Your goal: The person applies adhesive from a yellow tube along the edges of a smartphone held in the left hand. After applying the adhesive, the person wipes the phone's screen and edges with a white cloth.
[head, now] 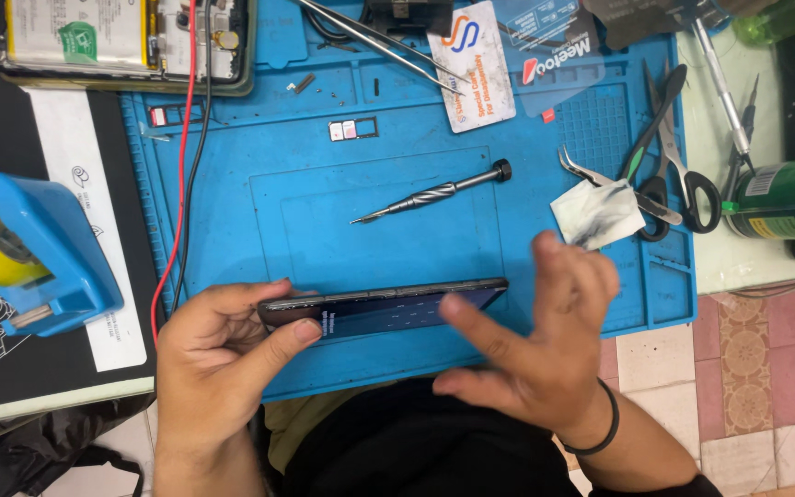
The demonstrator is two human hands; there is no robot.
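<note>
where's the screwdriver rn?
Head view: the screwdriver lies loose mid-mat, above the phone, left of the stained wipe.

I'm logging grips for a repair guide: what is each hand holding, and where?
The left hand grips the dark flat smartphone by its left end. The right hand, fingers spread, holds nothing.
</note>
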